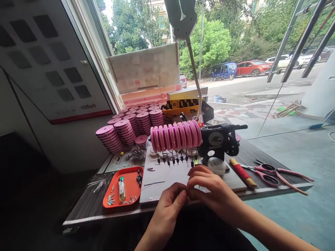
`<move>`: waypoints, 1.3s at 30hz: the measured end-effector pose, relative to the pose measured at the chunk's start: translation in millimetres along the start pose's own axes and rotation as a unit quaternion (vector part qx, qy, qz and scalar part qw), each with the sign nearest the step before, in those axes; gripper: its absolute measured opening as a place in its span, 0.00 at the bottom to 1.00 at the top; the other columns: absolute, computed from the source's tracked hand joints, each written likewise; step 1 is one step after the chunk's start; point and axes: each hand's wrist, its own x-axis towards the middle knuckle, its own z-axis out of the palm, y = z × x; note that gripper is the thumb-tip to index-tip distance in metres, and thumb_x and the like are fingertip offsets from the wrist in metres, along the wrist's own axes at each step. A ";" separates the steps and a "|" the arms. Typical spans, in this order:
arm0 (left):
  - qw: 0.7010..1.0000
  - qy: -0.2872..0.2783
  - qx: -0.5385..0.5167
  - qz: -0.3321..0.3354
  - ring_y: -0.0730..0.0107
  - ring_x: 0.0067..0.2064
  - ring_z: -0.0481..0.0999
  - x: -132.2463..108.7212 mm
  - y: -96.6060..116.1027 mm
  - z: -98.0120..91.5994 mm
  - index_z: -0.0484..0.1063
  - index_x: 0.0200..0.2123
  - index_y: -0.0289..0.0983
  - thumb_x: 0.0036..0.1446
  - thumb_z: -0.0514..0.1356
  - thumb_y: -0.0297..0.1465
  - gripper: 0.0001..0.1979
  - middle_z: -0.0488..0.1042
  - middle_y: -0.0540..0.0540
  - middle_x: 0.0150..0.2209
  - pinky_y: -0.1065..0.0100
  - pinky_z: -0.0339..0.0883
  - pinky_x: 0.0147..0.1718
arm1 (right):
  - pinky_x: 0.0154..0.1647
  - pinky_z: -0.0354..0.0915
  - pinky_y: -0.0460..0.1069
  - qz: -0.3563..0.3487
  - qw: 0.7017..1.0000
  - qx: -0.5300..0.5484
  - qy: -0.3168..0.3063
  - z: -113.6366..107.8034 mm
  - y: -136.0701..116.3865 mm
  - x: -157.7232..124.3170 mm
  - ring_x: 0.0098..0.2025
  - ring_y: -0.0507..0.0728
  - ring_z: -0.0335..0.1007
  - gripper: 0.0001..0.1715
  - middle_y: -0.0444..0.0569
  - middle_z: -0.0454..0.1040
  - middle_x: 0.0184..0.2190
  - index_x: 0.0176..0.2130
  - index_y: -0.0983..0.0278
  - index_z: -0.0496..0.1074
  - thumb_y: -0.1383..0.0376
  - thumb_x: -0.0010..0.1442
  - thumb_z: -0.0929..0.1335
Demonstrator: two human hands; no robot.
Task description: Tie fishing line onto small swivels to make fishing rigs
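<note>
My left hand [172,202] is closed in a pinch, thumb against index finger, at the front of the white board. Its fingertips meet those of my right hand [209,184], whose fingers are curled and drawn together. Whatever they pinch is too small or hidden to make out. Just above and behind them, a row of pink spools [175,136] sits on the shaft of a black winding device [216,139]. Thin lines with small black pieces [178,160] hang from these spools. One bright green piece [196,161] hangs close above my right fingers.
At left lies an orange tray [106,200] with a small clear tube [121,188] and tiny parts. Behind it rise stacks of pink spools [123,129]. To the right are a white round container [216,166], a red-wrapped stick [242,172], scissors [267,177] and pliers [285,174].
</note>
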 end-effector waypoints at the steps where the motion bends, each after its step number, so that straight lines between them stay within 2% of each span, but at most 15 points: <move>1: 1.000 0.004 -0.008 -0.002 0.70 0.30 0.63 1.7 -0.8 1.1 0.72 0.26 0.35 0.52 0.61 0.39 0.12 0.65 0.51 0.25 0.70 0.57 0.34 | 0.37 0.62 0.49 0.002 1.000 0.003 -0.002 0.0 0.7 -0.2 0.36 0.55 0.63 0.07 0.45 0.68 0.27 0.29 0.63 0.68 0.70 0.60 0.65; 4: 0.997 0.015 -0.070 -0.016 0.71 0.29 0.63 6.4 -6.2 3.9 0.72 0.23 0.34 0.47 0.64 0.39 0.13 0.65 0.50 0.23 0.70 0.58 0.33 | 0.39 0.62 0.49 0.018 0.999 0.029 -0.005 -0.5 2.7 -0.5 0.38 0.55 0.64 0.07 0.45 0.68 0.28 0.29 0.63 0.68 0.70 0.60 0.65; 8: 0.981 -0.007 -0.189 -0.042 0.71 0.28 0.65 9.3 -13.4 6.2 0.74 0.22 0.33 0.45 0.67 0.36 0.11 0.67 0.49 0.22 0.68 0.60 0.35 | 0.41 0.62 0.49 0.053 0.994 0.098 -0.011 -1.5 4.9 -0.4 0.42 0.57 0.64 0.07 0.45 0.68 0.28 0.29 0.62 0.69 0.68 0.59 0.66; 10: 0.975 -0.003 -0.216 -0.043 0.71 0.28 0.66 9.1 -14.8 7.5 0.75 0.22 0.33 0.44 0.68 0.34 0.10 0.68 0.49 0.22 0.67 0.61 0.36 | 0.42 0.62 0.50 0.066 0.991 0.119 -0.012 -1.8 5.6 0.0 0.44 0.58 0.64 0.07 0.45 0.68 0.29 0.29 0.63 0.69 0.66 0.59 0.66; 14: 0.978 0.037 -0.203 -0.018 0.71 0.29 0.68 6.5 -16.8 10.8 0.76 0.22 0.33 0.44 0.67 0.32 0.07 0.70 0.49 0.23 0.68 0.61 0.37 | 0.44 0.62 0.52 0.046 0.994 0.094 -0.006 -0.2 6.2 -1.8 0.43 0.58 0.64 0.06 0.47 0.70 0.32 0.30 0.62 0.70 0.67 0.59 0.65; 17: 0.968 0.084 -0.235 -0.012 0.72 0.29 0.68 4.5 -21.5 12.5 0.76 0.22 0.34 0.43 0.68 0.31 0.06 0.71 0.49 0.22 0.70 0.63 0.35 | 0.48 0.61 0.54 0.038 0.997 0.039 0.061 4.8 6.8 -9.5 0.47 0.59 0.63 0.05 0.50 0.71 0.39 0.36 0.61 0.70 0.69 0.58 0.65; 19: 0.953 0.125 -0.273 -0.030 0.74 0.29 0.69 3.3 -25.6 12.6 0.77 0.24 0.34 0.40 0.70 0.29 0.06 0.72 0.50 0.22 0.72 0.64 0.34 | 0.47 0.61 0.54 0.070 0.992 0.038 0.099 9.7 6.9 -16.4 0.46 0.59 0.64 0.08 0.50 0.70 0.40 0.39 0.61 0.69 0.69 0.58 0.65; 22: 0.932 0.158 -0.319 -0.063 0.76 0.29 0.71 1.6 -30.3 12.2 0.77 0.25 0.35 0.38 0.71 0.27 0.07 0.74 0.50 0.23 0.73 0.65 0.34 | 0.41 0.64 0.51 0.140 0.981 0.096 0.091 17.0 5.2 -23.0 0.40 0.57 0.68 0.05 0.49 0.72 0.34 0.35 0.63 0.70 0.66 0.58 0.64; 25: 0.918 0.162 -0.354 -0.081 0.74 0.29 0.74 0.1 -32.2 12.1 0.77 0.25 0.35 0.38 0.71 0.26 0.07 0.77 0.49 0.24 0.71 0.67 0.35 | 0.37 0.65 0.49 0.200 0.960 0.187 0.063 22.1 2.3 -21.6 0.35 0.56 0.69 0.09 0.48 0.73 0.30 0.32 0.64 0.71 0.61 0.58 0.64; 31: 0.911 0.128 -0.385 -0.071 0.72 0.32 0.75 -1.1 -30.2 13.9 0.76 0.24 0.33 0.44 0.67 0.25 0.02 0.77 0.47 0.26 0.69 0.68 0.39 | 0.33 0.65 0.47 0.282 0.882 0.376 0.035 29.2 2.4 -13.1 0.31 0.54 0.68 0.17 0.46 0.72 0.26 0.33 0.66 0.73 0.54 0.53 0.69; 36: 0.912 0.156 -0.373 -0.069 0.73 0.31 0.75 -2.5 -26.2 16.4 0.76 0.23 0.34 0.41 0.69 0.26 0.05 0.78 0.48 0.25 0.71 0.68 0.38 | 0.34 0.63 0.47 0.302 0.852 0.426 0.032 34.2 4.3 -11.2 0.30 0.52 0.67 0.18 0.44 0.71 0.25 0.32 0.66 0.73 0.53 0.49 0.71; 39: 0.926 0.182 -0.326 -0.061 0.71 0.31 0.76 -4.7 -24.9 18.2 0.77 0.23 0.35 0.37 0.71 0.29 0.08 0.79 0.48 0.26 0.71 0.68 0.37 | 0.33 0.62 0.45 0.318 0.838 0.442 0.033 35.6 2.3 -8.6 0.29 0.51 0.65 0.19 0.43 0.70 0.25 0.30 0.67 0.72 0.53 0.47 0.72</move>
